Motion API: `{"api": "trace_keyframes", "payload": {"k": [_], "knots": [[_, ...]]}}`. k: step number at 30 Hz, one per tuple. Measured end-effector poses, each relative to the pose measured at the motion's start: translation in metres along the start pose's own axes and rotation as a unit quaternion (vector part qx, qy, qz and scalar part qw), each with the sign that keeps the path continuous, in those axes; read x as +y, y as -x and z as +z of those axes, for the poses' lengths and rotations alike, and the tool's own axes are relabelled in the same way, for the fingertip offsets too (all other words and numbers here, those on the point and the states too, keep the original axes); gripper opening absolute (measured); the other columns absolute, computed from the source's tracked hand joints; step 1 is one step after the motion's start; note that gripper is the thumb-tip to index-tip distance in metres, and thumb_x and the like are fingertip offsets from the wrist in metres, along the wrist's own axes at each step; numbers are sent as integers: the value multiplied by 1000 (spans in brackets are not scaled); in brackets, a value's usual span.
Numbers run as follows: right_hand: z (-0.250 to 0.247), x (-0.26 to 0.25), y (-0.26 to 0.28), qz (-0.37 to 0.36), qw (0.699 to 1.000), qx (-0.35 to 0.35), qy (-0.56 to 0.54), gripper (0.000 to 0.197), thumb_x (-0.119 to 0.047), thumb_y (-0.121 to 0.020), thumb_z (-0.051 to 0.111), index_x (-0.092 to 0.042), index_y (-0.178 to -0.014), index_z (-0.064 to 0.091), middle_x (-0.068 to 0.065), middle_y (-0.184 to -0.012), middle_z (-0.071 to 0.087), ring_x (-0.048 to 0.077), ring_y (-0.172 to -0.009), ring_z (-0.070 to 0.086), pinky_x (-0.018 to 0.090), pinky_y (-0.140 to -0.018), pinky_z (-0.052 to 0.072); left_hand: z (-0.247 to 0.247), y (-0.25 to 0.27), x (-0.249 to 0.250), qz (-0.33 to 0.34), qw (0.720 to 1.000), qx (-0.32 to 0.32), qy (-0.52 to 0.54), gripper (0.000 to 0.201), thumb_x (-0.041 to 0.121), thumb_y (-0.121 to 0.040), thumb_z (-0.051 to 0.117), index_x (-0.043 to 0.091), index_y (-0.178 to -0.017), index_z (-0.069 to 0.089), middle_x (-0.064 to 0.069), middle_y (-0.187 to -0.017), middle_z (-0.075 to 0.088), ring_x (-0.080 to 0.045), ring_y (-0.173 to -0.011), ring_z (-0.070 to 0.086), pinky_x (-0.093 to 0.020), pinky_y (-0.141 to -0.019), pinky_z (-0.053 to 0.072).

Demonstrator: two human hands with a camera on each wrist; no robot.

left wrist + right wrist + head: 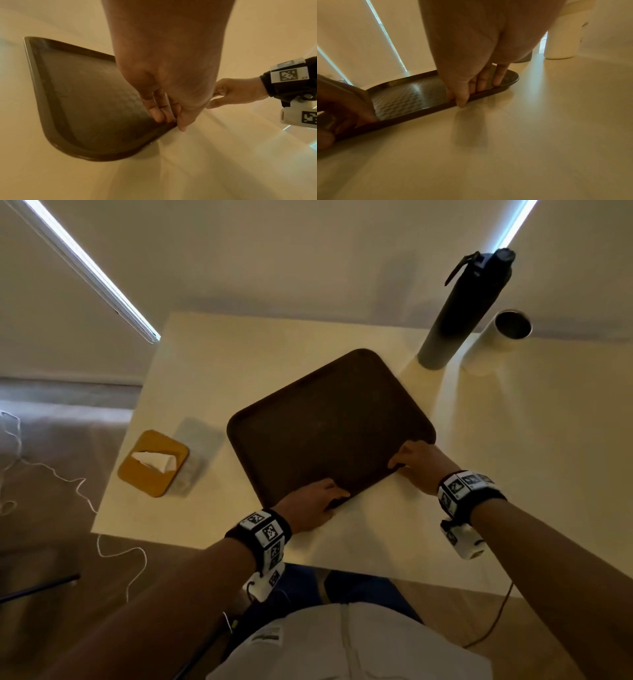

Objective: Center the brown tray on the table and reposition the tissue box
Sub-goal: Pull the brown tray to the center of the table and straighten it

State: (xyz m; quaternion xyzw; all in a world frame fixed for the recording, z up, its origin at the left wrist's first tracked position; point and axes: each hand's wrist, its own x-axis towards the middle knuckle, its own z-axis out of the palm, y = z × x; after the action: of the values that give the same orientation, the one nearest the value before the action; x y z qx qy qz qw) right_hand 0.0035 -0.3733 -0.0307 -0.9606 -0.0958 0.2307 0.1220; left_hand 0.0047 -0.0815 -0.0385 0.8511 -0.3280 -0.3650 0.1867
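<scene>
This looks like a room in a home or a small office; the pictures do not settle which. A plain white table stands against a wall covered by cream roller blinds, with thin lines of daylight at their edges. The floor is beige carpet, and thin white cables lie loose on it. On the table stand a dark insulated bottle, a white tumbler and a tissue box.

The brown tray, empty with rounded corners and a raised rim, lies flat and skewed mid-table. The tan tissue box, tissue poking out, sits at its nine o'clock near the table edge.
</scene>
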Motion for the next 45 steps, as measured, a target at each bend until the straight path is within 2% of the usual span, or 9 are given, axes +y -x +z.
{"api": "trace_keyframes", "payload": {"k": [6,13,18,22,25,27,31,35,45], "knots": [[20,-23,14,4,998,40,-39,23,-25,-94,56,-27,-114,67,3,-113,60,24,-99,55,41,-88,48,-7,18,-23,1,1000,18,-18,44,21,-99,55,29,-142,54,1,-135,53,-18,-117,55,-32,-96,48],[48,-71,9,1,995,41,-90,24,-30,-95,52,-30,-116,64,1,-105,57,22,-94,53,41,-84,45,-35,44,-74,-18,993,66,-93,40,20,-100,51,37,-135,59,9,-131,56,-13,-117,52,-25,-79,45],[42,-88,-10,51,991,65,-105,24,-35,-91,58,-30,-114,65,1,-107,57,24,-100,53,39,-86,42,-59,38,-96,-42,991,105,-75,36,23,-97,57,33,-131,63,6,-131,58,-17,-120,55,-32,-94,49],[34,-82,-4,139,982,99,-75,48,-48,-83,64,-29,-125,55,2,-126,49,28,-122,42,44,-104,34,-66,40,-110,-132,972,144,-130,72,51,-88,63,27,-150,38,-2,-151,40,-27,-140,37,-44,-116,30],[32,-68,10,248,956,123,-92,79,-60,-75,67,-25,-140,38,9,-142,37,34,-131,33,51,-109,30,-69,47,-122,-210,953,152,-157,101,69,-80,62,18,-157,22,-11,-162,22,-35,-147,23,-48,-121,20],[31,-61,17,318,934,118,-112,92,-67,-70,68,-23,-143,33,12,-145,37,37,-132,34,53,-108,30,-73,51,-128,-246,941,152,-174,114,78,-74,59,13,-157,19,-16,-163,19,-39,-148,22,-50,-121,18],[33,-57,19,359,922,80,-124,97,-71,-66,68,-23,-143,35,13,-140,46,37,-129,39,51,-105,32,-81,55,-136,-283,923,161,-206,127,89,-63,56,7,-154,23,-18,-156,33,-40,-141,33,-51,-118,23],[34,-63,12,355,922,75,-135,94,-67,-67,71,-23,-142,36,11,-138,49,36,-129,39,50,-106,32,-88,52,-141,-308,919,133,-206,122,90,-60,57,7,-146,35,-17,-146,47,-38,-135,41,-51,-117,25],[17,-64,-26,349,921,86,-148,93,-67,-70,69,-20,-143,35,12,-137,49,37,-130,37,51,-107,31,-131,27,-156,-320,920,123,-188,112,84,-61,65,8,-139,43,-17,-143,52,-38,-135,43,-50,-115,29]]}}
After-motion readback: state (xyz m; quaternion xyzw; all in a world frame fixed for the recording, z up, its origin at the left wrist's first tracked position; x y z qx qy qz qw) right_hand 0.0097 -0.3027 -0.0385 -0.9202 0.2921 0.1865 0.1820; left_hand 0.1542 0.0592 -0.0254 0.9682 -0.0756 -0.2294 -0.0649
